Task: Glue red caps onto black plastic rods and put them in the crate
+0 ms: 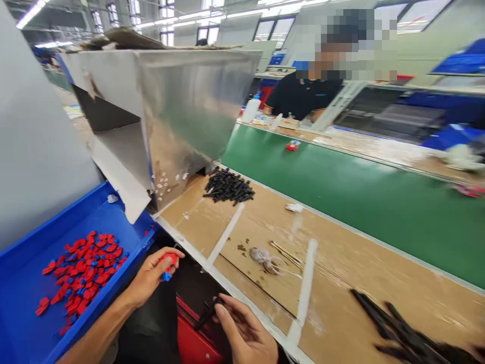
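My left hand (150,277) is closed around a small red and blue plastic part (167,266), just right of the blue tray (22,283) that holds several red parts (81,273). My right hand (246,331) sits low at the bench's near edge, fingers pinched on a thin black piece (207,314). A pile of small black parts (228,187) lies further back on the brown bench top (341,273).
A metal chute (182,101) hangs over the bench's left end. A green conveyor belt (341,187) runs behind the bench, carrying a red part (292,145). Long black strips (401,333) lie at the lower right. Another person in a dark shirt (303,93) works across the belt. A red bin (193,344) sits below.
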`<state>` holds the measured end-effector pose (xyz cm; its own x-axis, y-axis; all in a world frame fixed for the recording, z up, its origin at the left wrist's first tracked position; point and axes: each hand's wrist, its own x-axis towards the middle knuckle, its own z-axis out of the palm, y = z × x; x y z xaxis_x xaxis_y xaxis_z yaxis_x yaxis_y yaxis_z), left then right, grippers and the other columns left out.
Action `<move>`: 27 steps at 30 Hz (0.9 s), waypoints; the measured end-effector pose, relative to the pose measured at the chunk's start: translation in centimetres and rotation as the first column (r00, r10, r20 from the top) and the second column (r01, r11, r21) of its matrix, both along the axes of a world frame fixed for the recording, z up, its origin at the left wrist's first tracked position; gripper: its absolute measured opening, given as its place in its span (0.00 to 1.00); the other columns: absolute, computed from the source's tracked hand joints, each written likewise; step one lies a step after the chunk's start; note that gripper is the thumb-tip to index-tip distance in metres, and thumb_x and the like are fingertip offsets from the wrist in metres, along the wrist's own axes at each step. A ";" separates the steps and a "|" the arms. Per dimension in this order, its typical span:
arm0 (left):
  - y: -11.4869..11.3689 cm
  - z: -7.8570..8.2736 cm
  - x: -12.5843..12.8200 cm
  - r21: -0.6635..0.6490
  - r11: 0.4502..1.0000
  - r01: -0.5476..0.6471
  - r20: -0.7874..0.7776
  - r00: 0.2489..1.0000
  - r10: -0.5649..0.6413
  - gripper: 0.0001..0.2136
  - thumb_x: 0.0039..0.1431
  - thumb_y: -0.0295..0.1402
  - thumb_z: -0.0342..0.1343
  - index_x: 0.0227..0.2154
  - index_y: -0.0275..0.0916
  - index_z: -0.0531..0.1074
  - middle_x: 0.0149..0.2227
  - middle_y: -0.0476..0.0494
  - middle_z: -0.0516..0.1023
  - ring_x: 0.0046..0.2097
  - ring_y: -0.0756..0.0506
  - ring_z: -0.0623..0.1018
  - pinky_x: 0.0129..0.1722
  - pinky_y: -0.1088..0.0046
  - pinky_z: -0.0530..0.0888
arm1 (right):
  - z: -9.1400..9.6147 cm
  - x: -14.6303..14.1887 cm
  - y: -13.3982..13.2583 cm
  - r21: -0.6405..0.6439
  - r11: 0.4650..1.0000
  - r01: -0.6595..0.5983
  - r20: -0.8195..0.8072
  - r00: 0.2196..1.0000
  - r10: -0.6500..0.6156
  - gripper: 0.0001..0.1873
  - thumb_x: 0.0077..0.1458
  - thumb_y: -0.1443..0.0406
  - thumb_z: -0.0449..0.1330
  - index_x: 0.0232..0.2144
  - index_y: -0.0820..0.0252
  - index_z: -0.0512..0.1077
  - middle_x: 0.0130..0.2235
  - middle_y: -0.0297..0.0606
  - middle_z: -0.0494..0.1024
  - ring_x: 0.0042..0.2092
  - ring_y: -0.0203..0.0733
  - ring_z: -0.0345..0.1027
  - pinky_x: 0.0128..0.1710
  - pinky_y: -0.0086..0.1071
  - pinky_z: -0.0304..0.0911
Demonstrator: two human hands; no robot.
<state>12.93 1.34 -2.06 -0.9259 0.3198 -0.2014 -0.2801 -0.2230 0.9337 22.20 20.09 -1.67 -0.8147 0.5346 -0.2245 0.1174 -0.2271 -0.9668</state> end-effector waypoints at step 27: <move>11.4 1.2 1.8 0.013 0.897 0.443 -0.165 0.885 -0.435 0.27 0.67 0.51 0.36 0.64 0.47 0.53 0.59 0.37 0.61 0.36 0.49 0.72 0.44 0.67 0.70 | -0.9 0.4 3.4 -0.168 0.977 -0.130 -0.120 0.987 0.111 0.32 0.37 0.63 0.76 0.48 0.54 0.75 0.33 0.34 0.79 0.31 0.40 0.73 0.33 0.32 0.72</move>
<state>14.75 12.75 -0.82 -0.7067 0.7062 -0.0421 -0.2142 -0.1569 0.9641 22.59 23.50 -2.54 -0.8955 0.3911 -0.2123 0.0506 -0.3845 -0.9217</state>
